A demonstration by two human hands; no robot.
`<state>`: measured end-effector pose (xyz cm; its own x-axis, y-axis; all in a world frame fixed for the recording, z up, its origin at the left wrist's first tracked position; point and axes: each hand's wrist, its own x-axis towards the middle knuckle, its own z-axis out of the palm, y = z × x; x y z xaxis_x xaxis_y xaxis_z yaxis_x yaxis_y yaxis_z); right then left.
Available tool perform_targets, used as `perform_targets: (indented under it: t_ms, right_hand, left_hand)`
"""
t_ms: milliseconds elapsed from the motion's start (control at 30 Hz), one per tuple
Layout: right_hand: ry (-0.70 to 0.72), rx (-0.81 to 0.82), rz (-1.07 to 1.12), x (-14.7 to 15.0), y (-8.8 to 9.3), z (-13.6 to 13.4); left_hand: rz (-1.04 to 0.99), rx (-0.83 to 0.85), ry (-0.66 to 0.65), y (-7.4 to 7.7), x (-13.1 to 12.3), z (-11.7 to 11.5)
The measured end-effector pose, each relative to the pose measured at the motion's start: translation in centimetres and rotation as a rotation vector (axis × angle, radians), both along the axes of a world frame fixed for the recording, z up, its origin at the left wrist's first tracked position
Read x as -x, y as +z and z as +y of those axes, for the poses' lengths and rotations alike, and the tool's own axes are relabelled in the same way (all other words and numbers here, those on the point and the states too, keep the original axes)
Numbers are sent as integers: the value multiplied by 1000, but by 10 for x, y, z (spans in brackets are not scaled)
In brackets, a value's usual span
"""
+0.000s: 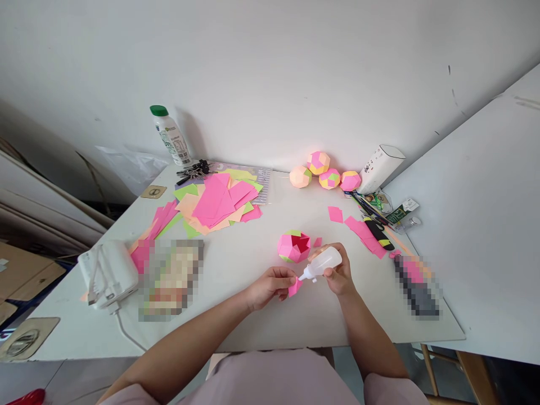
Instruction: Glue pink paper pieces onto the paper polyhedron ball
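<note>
You're pinching the pink paper piece point(294, 289) in your left hand point(272, 287), gripping the squeeze bottle point(324, 263) in your right hand point(342, 274); nozzle point(304, 275) is aiming at the paper, contact unclear. Holed ball point(289, 247) is sitting just beyond.

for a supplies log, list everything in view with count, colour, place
Translucent plastic squeeze bottle: one, whitish, centre
Folded paper piece: one, pink, centre
Open paper ball: one, pink-green, centre
Closed paper balls: four, multicoloured, back
Paper sheet heap: uncountable, multicoloured, left
Loose paper pieces: several, pink, right
Green-capped plastic bottle: one, white, back left
Metal keys: one bunch, dark, back left
Boxy corded device: one, white, left
Slim tool: one, black-yellow, right
Tall container: one, white, back right
Pixelated objects: two, unclear, left and right
Tabletop: one, white, beneath
Cardboard box: one, brown, far left
Left hand, right hand: two, bare, centre
</note>
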<state>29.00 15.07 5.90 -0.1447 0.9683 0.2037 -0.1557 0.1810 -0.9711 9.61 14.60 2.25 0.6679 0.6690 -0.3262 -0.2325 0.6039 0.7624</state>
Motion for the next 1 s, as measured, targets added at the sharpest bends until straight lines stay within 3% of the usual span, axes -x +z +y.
perform_targets:
  t_ms: [233, 367, 467, 667, 733, 867, 1000]
  right_hand:
    - [9, -18, 14, -1, -2, 0]
    - [-133, 33, 93, 0, -3, 5]
    - [-222, 6, 113, 2, -2, 8]
    - [-272, -80, 39, 8, -5, 8]
    - [-277, -93, 18, 10, -7, 7]
    - [-283, -103, 4, 13, -8, 7]
    - [-282, -116, -16, 13, -7, 8]
  left_hand:
    - [19, 3, 13, 0, -1, 0]
    - [36, -120, 55, -1, 1, 1]
    - [134, -348, 99, 0, 2, 1]
    - [465, -1180, 323, 0, 3, -1]
    - [574, -1365, 388, -1, 3, -2]
    - [694, -1519, 409, -4, 4, -1]
    - [711, -1526, 340, -7, 3, 1]
